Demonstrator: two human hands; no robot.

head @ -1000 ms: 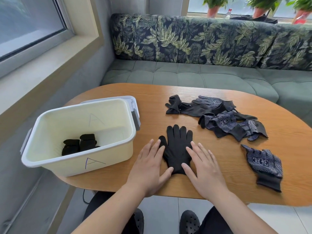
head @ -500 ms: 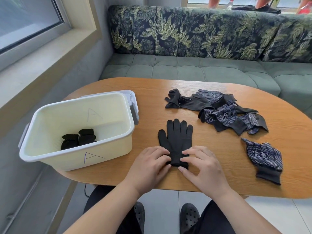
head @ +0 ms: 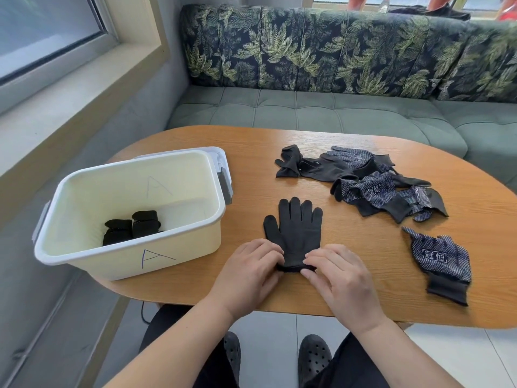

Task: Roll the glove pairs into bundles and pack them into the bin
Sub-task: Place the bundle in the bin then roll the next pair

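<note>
Seen from above, a person sits at an oval wooden table (head: pixel 251 138). A black glove (head: pixel 296 228) lies flat in front of them near the table's front edge, its fingers pointing away. Both hands are at its cuff: the left hand (head: pixel 246 273) and the right hand (head: pixel 341 278) have their fingers curled over the cuff's edge, pinching it from either side, where the fabric looks slightly bunched or turned up. To the left stands a cream bin (head: pixel 112 264) marked "A", with two black bundles (head: pixel 131 226) side by side on its floor. Farther back on the right lies a loose pile (head: pixel 375 186) of black and dotted gloves. One dotted glove (head: pixel 442 259) lies alone near the right hand, apart from it.
</note>
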